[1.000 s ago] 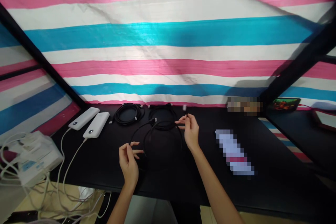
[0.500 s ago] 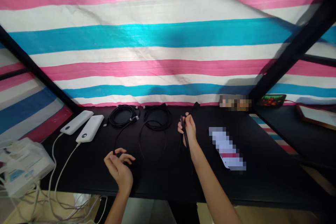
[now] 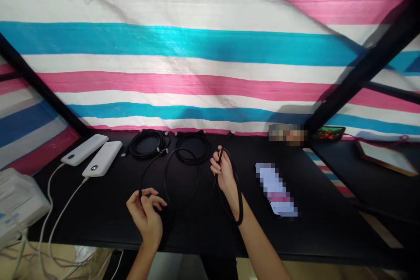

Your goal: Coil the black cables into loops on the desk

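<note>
My left hand (image 3: pixel 146 214) pinches a black cable (image 3: pixel 170 170) near the front of a black table (image 3: pixel 328 223). From there the cable arcs up and across the table to my right hand (image 3: pixel 223 170). My right hand is closed on the cable's other part, and a loop of it hangs round my right wrist. Both hands are over the middle of the table. Behind them lie two coiled black cables (image 3: pixel 147 144), side by side by the wall.
Two white power banks (image 3: pixel 93 157) with white leads lie at the back left. A white box (image 3: pixel 16 201) with wires sits at the left edge. A blurred flat object (image 3: pixel 275 188) lies right of my hand. A striped sheet covers the wall, with black frame bars on both sides.
My right hand has gathered the cable into a loop now hanging round its wrist. My left hand has dropped toward the table's front edge, still pinching the cable.
</note>
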Motion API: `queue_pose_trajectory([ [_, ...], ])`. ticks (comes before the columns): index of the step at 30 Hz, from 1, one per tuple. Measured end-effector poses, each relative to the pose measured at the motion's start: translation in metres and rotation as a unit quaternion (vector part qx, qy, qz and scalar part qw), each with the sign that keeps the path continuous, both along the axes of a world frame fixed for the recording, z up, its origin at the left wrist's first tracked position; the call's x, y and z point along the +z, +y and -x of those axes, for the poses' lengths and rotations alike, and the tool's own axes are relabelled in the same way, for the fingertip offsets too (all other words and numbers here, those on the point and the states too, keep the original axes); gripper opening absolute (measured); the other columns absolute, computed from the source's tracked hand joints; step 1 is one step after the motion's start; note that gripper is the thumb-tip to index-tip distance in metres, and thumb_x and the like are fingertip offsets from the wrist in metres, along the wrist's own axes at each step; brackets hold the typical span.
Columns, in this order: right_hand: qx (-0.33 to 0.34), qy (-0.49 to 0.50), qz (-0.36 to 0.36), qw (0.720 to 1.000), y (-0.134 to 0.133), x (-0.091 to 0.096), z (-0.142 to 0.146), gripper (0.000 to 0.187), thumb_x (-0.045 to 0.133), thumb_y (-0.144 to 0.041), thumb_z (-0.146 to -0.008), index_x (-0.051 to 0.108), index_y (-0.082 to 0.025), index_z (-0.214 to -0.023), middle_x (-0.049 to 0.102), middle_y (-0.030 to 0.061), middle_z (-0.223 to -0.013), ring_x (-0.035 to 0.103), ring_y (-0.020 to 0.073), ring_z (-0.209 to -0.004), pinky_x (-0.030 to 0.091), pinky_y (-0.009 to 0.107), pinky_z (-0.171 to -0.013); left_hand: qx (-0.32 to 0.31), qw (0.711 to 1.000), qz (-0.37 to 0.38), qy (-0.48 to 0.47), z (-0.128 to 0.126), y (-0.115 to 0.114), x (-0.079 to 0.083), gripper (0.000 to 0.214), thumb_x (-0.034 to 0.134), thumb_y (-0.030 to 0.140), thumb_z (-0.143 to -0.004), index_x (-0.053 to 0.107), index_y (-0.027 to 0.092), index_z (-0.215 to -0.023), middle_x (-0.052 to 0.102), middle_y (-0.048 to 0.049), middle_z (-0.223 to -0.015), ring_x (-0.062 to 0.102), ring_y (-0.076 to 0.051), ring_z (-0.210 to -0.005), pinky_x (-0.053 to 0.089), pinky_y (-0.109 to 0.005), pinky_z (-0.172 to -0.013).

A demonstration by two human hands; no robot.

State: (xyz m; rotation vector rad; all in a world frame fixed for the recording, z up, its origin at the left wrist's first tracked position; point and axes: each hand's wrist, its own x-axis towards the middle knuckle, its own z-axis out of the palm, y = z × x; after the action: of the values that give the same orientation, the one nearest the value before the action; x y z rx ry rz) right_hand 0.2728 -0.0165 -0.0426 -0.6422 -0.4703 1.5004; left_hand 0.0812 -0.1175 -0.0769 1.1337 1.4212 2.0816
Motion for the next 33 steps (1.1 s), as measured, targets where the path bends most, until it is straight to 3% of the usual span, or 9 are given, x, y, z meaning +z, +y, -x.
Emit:
queue_pose_trajectory([
  [6,0.030,-0.023,-0.023,0.999,0.002,-0.007,0.003,0.035,0.071,-0.044,-0.070,0.050,-0.023,-0.089,0.032,-0.0116,-0.052,0.018,0.0012,-0.035,0.006,0.014,-0.033,-0.036,0.992,-0.048,0.109,0.001,-0.002,-0.015,0.027,0.043,0.032,-0.092,0.040,0.021,-0.116,0.056,-0.0012,-0.088,0.055,-0.006,-0.046,0.044,-0.022,-0.044],
  [10,0.025,-0.053,-0.029,0.998,0.003,-0.011,0.006,0.038,0.069,-0.050,-0.071,0.049,-0.023,-0.089,0.031,-0.0113,-0.053,0.020,0.0023,-0.035,0.008,0.015,-0.033,-0.086,0.984,-0.034,0.149,0.004,-0.001,-0.024,0.037,0.044,0.037,-0.091,0.038,0.020,-0.123,0.062,-0.0042,-0.088,0.059,-0.009,-0.051,0.045,-0.023,-0.046],
  [15,0.011,-0.136,-0.037,0.990,0.002,-0.013,0.014,0.035,0.063,-0.053,-0.074,0.048,-0.023,-0.086,0.036,-0.0092,-0.058,0.029,0.0029,-0.038,0.016,0.014,-0.034,-0.116,0.983,0.009,0.142,-0.001,-0.006,-0.022,0.040,0.044,0.041,-0.090,0.042,0.018,-0.124,0.066,-0.0064,-0.087,0.061,-0.012,-0.055,0.047,-0.025,-0.050],
  [20,0.001,-0.257,-0.077,0.963,-0.001,-0.018,0.023,0.030,0.053,-0.050,-0.082,0.052,-0.021,-0.090,0.041,-0.0072,-0.060,0.037,0.0046,-0.041,0.025,0.014,-0.033,-0.159,0.984,0.070,0.042,-0.029,-0.015,-0.016,0.047,0.039,0.043,-0.092,0.039,0.015,-0.129,0.069,-0.0062,-0.075,0.063,-0.016,-0.057,0.046,-0.027,-0.051],
  [25,-0.037,-0.308,-0.063,0.949,-0.001,-0.023,0.026,0.029,0.054,-0.049,-0.080,0.053,-0.021,-0.090,0.050,-0.0017,-0.074,0.050,0.0098,-0.060,0.031,0.013,-0.034,-0.215,0.967,0.135,-0.010,-0.047,-0.022,-0.002,0.059,0.032,0.051,-0.092,0.035,0.012,-0.137,0.066,-0.0027,-0.062,0.061,-0.017,-0.056,0.049,-0.031,-0.061],
  [29,-0.032,-0.337,-0.057,0.939,0.002,-0.026,0.026,0.032,0.049,-0.054,-0.082,0.051,-0.023,-0.088,0.055,0.0010,-0.080,0.053,0.0133,-0.067,0.034,0.014,-0.035,-0.290,0.944,0.158,-0.008,-0.048,-0.022,0.022,0.059,0.031,0.053,-0.091,0.041,0.014,-0.135,0.071,-0.0092,-0.082,0.065,-0.020,-0.079,0.049,-0.036,-0.080],
  [33,-0.002,-0.352,-0.077,0.933,0.001,-0.028,0.028,0.034,0.044,-0.057,-0.084,0.049,-0.023,-0.085,0.057,0.0001,-0.072,0.054,0.0143,-0.064,0.038,0.019,-0.043,-0.362,0.918,0.162,-0.030,-0.051,-0.020,0.043,0.053,0.037,0.050,-0.091,0.046,0.016,-0.131,0.068,-0.0126,-0.102,0.062,-0.022,-0.097,0.041,-0.043,-0.098],
])
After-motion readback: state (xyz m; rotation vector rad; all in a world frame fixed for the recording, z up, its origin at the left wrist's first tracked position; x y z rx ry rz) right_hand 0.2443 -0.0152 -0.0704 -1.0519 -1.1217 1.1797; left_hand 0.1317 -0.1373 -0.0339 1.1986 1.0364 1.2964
